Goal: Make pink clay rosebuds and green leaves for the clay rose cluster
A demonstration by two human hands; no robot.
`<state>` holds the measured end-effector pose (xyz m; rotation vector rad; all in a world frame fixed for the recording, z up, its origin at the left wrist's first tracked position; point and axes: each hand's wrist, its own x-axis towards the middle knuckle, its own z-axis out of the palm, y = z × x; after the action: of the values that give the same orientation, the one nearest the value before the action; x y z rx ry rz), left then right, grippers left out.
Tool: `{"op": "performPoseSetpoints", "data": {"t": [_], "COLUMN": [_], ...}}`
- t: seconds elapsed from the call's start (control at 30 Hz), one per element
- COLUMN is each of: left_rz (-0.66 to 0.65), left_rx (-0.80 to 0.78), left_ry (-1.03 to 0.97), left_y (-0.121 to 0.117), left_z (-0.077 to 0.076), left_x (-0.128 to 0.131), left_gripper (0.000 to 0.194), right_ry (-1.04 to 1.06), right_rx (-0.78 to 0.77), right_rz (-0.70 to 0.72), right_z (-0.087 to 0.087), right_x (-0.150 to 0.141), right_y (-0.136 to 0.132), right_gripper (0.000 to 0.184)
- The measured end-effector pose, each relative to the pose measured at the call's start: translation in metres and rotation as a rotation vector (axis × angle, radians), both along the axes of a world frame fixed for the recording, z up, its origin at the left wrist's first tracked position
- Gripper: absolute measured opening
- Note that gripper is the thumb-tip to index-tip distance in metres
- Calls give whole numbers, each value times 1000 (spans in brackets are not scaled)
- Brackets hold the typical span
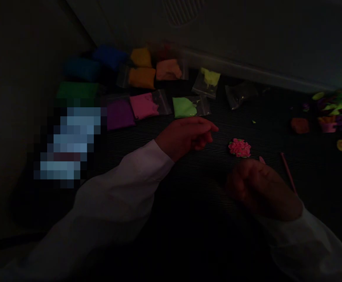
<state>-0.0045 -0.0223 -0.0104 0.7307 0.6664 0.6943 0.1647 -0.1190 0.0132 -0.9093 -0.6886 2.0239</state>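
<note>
The light is dim. My left hand hovers over the dark ribbed mat, fingers bent inward and close together; whatever lies in them, if anything, is hidden. Nearer to me on the right, my right hand is curled closed, and its grip is too dark to make out. Between and beyond the two hands lies a small pink flower cluster with bits of green at its edge. A small pink piece shows just past my right hand; I cannot tell whether it is touched. A thin pink stick tool lies beside that hand.
Bags of coloured clay spread behind my left hand, among them light green, pink, purple and yellow. A reddish-brown lump and several small clay figures sit at the right. A blurred-out bright screen stands left.
</note>
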Motion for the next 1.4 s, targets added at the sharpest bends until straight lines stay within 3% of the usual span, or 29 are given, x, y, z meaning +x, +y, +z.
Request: {"op": "performPoseSetpoints", "data": {"t": [0.13, 0.4, 0.53, 0.7, 0.9, 1.4], "left_rz": [6, 4, 1, 5, -4, 6], "left_rx": [5, 8, 9, 6, 2, 4], "left_ry": [-5, 8, 3, -3, 1, 3], "left_y": [0, 0, 0, 0, 0, -1], "left_z": [0, 1, 0, 0, 0, 0], "left_x": [0, 0, 0, 0, 0, 0], "left_gripper": [16, 15, 15, 16, 16, 15], "right_ry": [59, -99, -25, -43, -144, -22], "right_rx": [-6, 65, 54, 79, 49, 64], "right_rz": [-22, -13, -23, -59, -47, -13], "right_z": [0, -2, -3, -1, -1, -4], "right_x": [0, 1, 2, 2, 4, 4], "right_y": [2, 0, 2, 2, -1, 1], "right_gripper": [18, 5, 20, 4, 10, 13]}}
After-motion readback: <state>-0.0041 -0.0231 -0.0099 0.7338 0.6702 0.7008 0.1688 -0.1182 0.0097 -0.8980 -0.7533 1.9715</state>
